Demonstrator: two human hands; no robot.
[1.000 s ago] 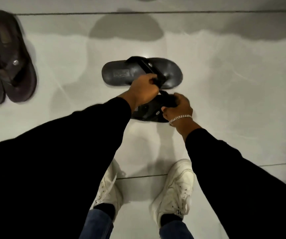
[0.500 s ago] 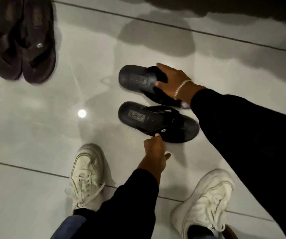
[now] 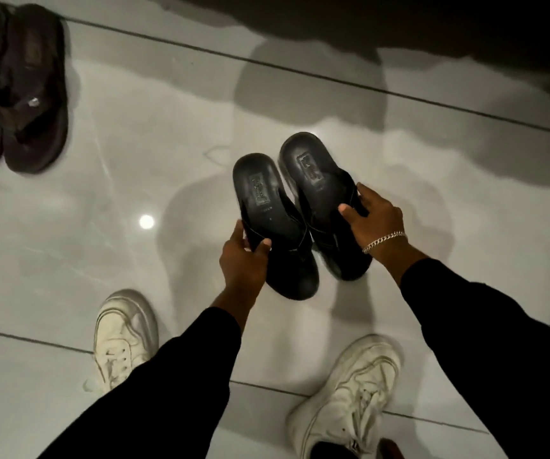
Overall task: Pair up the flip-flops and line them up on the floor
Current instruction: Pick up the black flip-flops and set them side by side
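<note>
Two black flip-flops lie side by side in the middle of the white tiled floor, heels pointing away from me. My left hand (image 3: 245, 256) grips the left black flip-flop (image 3: 263, 197) at its left edge near the strap. The right black flip-flop (image 3: 310, 167) sits slightly farther away, and my right hand (image 3: 371, 217), with a silver bracelet on the wrist, holds it at its strap. A pair of dark brown flip-flops (image 3: 31, 94) stands together at the top left corner.
My two white sneakers (image 3: 122, 336) (image 3: 349, 399) stand on the floor below the hands. Grey grout lines (image 3: 300, 72) cross the glossy tiles. A bright light spot (image 3: 146, 221) reflects left of the black pair. Dark shadow covers the top right.
The two black flip-flops have turned from lying crosswise to pointing away from me, close together. My left hand, free before, now grips the left one. The view shifted.
</note>
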